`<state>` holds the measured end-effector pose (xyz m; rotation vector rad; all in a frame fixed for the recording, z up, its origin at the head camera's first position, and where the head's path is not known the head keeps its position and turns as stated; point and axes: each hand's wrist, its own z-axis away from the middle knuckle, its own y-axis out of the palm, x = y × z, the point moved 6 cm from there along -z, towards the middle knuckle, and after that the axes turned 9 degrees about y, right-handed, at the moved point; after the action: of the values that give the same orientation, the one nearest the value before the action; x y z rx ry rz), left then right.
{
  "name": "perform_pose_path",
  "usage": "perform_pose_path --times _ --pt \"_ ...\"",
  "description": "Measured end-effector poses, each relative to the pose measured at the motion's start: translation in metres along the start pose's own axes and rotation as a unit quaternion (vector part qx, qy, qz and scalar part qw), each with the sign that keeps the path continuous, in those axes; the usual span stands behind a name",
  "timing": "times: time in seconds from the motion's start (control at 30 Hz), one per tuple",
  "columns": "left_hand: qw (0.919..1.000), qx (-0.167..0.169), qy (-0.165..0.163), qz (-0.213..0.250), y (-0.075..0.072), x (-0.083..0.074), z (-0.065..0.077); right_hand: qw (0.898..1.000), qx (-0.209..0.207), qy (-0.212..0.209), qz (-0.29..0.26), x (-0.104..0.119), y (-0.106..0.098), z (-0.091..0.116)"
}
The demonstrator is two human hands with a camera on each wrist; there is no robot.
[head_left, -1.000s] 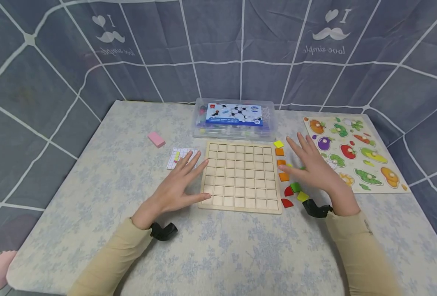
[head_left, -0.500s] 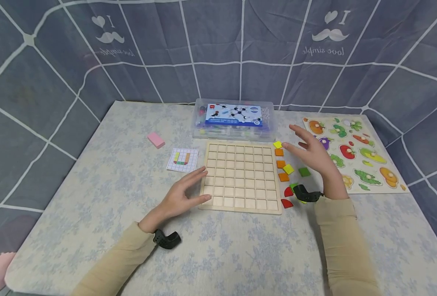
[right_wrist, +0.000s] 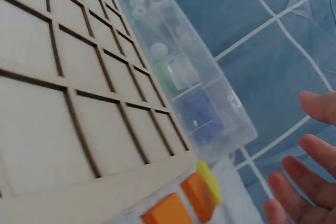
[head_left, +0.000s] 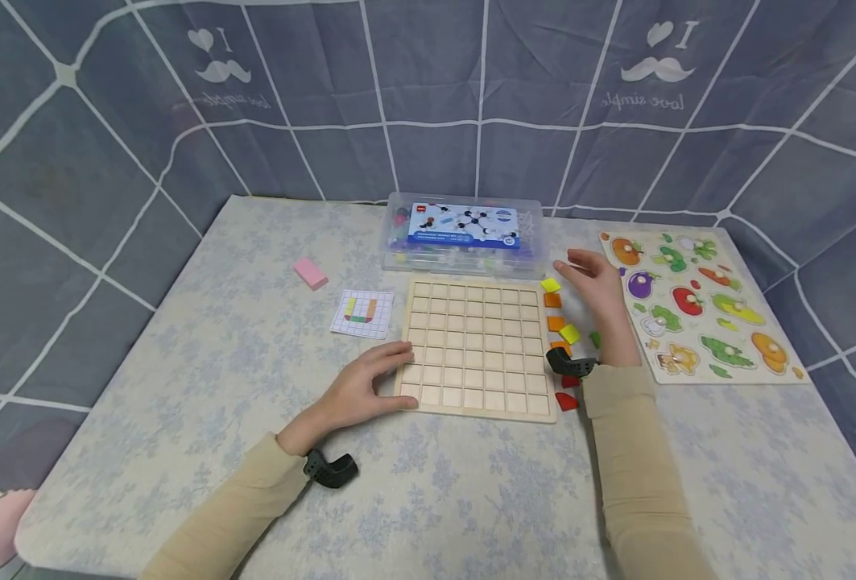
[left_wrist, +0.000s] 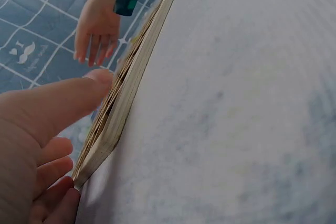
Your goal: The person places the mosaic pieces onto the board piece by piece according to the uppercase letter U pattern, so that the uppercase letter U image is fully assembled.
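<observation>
A square wooden grid board (head_left: 478, 346) lies mid-table, its compartments bare. My left hand (head_left: 358, 391) is at its left edge, fingers extended and thumb by the near-left corner. In the left wrist view the thumb (left_wrist: 73, 95) overlaps the board's side. My right hand (head_left: 596, 283) hovers beyond the board's back right corner, fingers loosely bent and holding nothing. Beneath and beside it is a line of small pieces: a yellow square (head_left: 550, 285), several orange squares (head_left: 552, 300), another yellow square (head_left: 569, 333) and red quarter-rounds (head_left: 566, 401). The right wrist and forearm hide some pieces.
A pattern card (head_left: 362, 314) with a coloured U shape lies left of the board, near a pink block (head_left: 311, 274). Behind the board stands a clear plastic box (head_left: 464, 262) of molecular model parts. A vegetable puzzle board (head_left: 742, 322) lies on the right.
My left hand has drawn back from over the pattern card to the board's left edge, its fingers closer together. My right hand has moved up from the loose pieces, its forearm swinging left.
</observation>
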<state>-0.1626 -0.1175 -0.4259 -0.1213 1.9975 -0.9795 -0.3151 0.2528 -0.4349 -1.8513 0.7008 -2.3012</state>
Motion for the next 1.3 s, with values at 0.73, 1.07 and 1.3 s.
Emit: perform_pose_path --times 0.73,1.07,1.3 --pt "0.998 0.022 0.026 -0.054 0.003 -0.001 -0.001 0.997 -0.032 0.072 0.013 -0.001 0.014 0.023" --pt "0.9977 0.024 0.033 -0.055 0.002 -0.004 0.0 0.997 -0.024 0.026 0.064 -0.003 0.015 0.022" --pt "0.9974 0.028 0.031 -0.059 0.001 -0.005 0.0 0.995 -0.021 0.005 0.093 -0.001 0.016 0.025"
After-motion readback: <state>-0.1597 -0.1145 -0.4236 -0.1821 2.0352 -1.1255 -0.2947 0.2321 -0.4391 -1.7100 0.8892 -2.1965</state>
